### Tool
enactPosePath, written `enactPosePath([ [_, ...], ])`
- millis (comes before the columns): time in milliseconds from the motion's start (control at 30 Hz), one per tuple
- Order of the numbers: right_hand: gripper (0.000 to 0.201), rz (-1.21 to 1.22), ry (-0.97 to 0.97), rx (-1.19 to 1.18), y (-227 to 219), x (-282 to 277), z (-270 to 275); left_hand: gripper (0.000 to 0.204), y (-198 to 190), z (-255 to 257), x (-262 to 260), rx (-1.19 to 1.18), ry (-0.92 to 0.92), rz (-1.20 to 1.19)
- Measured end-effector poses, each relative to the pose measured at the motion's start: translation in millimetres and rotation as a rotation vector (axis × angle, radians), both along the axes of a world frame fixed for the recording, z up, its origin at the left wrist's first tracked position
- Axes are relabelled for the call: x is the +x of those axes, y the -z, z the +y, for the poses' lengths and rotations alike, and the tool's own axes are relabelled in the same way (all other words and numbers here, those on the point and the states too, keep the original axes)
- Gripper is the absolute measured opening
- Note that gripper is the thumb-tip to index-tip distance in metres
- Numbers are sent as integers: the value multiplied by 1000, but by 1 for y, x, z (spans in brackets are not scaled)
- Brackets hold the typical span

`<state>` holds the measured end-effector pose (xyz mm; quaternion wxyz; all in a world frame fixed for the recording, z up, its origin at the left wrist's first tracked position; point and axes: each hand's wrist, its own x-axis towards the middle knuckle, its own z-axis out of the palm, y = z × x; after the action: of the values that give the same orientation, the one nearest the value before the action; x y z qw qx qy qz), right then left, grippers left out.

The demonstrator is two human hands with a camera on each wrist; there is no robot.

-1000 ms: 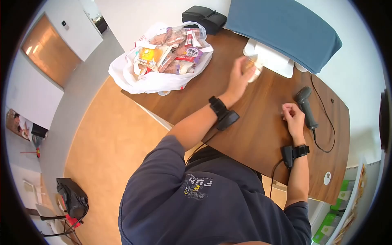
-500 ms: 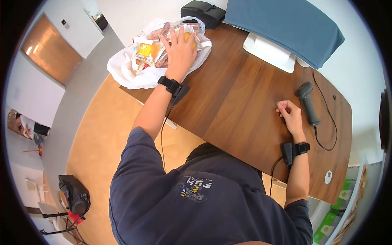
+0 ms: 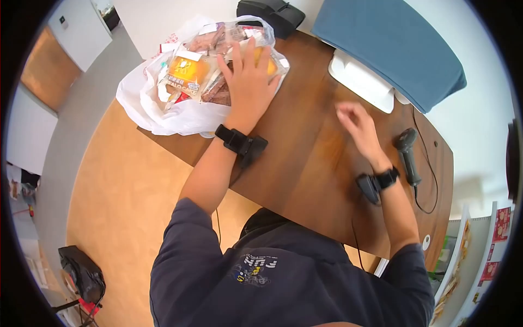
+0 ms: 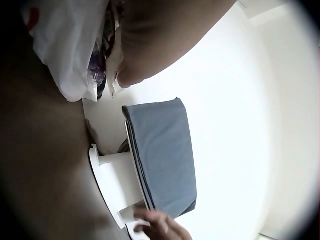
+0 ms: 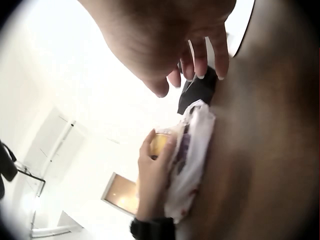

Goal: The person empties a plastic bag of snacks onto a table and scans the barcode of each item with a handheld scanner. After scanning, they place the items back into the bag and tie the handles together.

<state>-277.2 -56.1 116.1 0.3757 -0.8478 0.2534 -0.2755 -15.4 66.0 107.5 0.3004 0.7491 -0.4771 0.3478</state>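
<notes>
My left hand [image 3: 251, 87] reaches over a white plastic bag [image 3: 136, 95] filled with several wrapped snacks. Between thumb and spread fingers it grips a yellow wrapped cake [image 3: 271, 64], partly covered by the hand; the right wrist view also has this yellow cake [image 5: 159, 144] between the fingers. Beside the hand in the bag lies an orange-labelled cake packet [image 3: 188, 71]. My right hand [image 3: 358, 126] is over the middle of the table with loosely bent fingers and nothing in it. In the left wrist view its fingers appear near the blue-grey cover [image 4: 162, 150].
A white stand [image 3: 362, 82] under the blue-grey cover is at the back of the brown table [image 3: 305, 141]. A black barcode scanner [image 3: 408, 155] with a cable lies right of my right hand. Behind the bag is a black case [image 3: 275, 19].
My left hand has gone from the white stand leftward to the bag, carrying the wrapped cake. My right hand has moved from beside the scanner left and toward the stand.
</notes>
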Motion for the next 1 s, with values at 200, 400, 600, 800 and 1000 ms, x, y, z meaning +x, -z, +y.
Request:
enactPosePath([
  [200,43,-217,6,282,-26,174,-44,65,-4,3,-3,6,34,87],
  [400,63,68,-88,474,15,258,-90,67,-8,5,-5,-17,76,166],
  [600,46,488,18,-261,37,249,-102,66,-5,4,-2,-18,68,175],
  [800,23,474,171,-464,49,191,-31,56,1,-5,-3,-82,-10,142],
  [1000,39,389,217,-424,50,126,32,48,0,8,0,-91,-17,71],
])
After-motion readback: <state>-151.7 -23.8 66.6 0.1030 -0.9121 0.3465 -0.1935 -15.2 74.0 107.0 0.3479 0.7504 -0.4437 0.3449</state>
